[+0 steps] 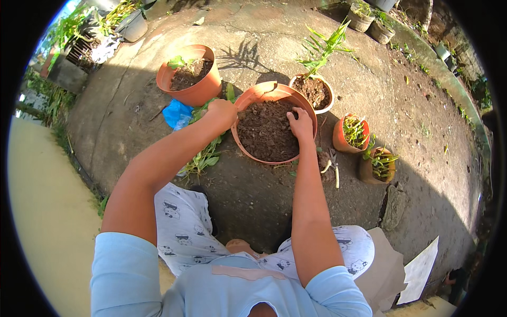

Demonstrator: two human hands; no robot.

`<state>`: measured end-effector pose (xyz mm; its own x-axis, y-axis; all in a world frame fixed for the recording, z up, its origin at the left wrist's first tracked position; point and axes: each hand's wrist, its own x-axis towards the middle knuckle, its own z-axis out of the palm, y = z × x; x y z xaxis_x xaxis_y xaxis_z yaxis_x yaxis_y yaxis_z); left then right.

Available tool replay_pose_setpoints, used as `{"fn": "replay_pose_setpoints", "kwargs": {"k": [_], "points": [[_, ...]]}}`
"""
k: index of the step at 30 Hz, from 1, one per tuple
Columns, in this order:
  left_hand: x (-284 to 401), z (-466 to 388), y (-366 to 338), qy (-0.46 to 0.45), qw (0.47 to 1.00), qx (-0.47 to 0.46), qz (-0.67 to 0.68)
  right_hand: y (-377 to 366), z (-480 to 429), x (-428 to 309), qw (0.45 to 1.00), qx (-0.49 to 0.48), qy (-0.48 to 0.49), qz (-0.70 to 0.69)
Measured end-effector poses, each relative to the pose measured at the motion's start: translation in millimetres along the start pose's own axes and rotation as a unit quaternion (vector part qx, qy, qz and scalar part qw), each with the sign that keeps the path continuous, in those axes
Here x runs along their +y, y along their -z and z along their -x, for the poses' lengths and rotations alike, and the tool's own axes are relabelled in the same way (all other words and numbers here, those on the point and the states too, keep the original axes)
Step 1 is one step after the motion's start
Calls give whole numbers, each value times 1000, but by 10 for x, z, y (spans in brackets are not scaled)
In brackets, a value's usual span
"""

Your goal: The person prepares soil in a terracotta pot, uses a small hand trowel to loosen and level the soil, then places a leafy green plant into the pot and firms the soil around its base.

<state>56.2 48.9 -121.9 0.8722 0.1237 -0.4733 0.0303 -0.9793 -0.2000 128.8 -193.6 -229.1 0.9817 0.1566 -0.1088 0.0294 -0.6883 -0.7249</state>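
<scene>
In front of me stands a large terracotta-coloured plastic pot filled with dark, crumbly soil. My left hand is closed at the pot's left rim, its fingertips hidden from view. Inside the right side of the pot, my right hand rests its fingertips on the soil, thumb apart and nothing visible in its grasp. Leafy green cuttings lie on the ground under my left forearm. A blue plastic bag is beside them, partly covered.
Behind are a pot with a small seedling and a pot with a tall leafy plant. To the right stand two small containers of green stems and shears with pale handles. A stone and cardboard lie nearer.
</scene>
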Motion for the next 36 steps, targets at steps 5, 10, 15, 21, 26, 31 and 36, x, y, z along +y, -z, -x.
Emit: {"fn": "replay_pose_setpoints", "kwargs": {"k": [5, 10, 15, 21, 26, 31, 36], "points": [[-147, -84, 130, -26, 998, -47, 16, -19, 2, 20, 1000, -3, 14, 14], [-247, -34, 71, -44, 993, -39, 99, 16, 33, -11, 1000, -16, 11, 10], [33, 142, 13, -103, 993, 49, 36, 11, 33, -18, 1000, -5, 11, -5], [191, 253, 690, -117, 983, 80, -115, -18, 16, 34, 1000, -5, 14, 7], [353, -13, 910, -77, 966, 20, -245, 12, 32, -16, 1000, -15, 2, 6], [538, -365, 431, -43, 973, -23, -227, 40, 55, -53, 1000, -10, 16, 11], [-25, -482, 242, -95, 991, 11, -91, 26, 46, -58, 1000, -5, 1, 5]]}}
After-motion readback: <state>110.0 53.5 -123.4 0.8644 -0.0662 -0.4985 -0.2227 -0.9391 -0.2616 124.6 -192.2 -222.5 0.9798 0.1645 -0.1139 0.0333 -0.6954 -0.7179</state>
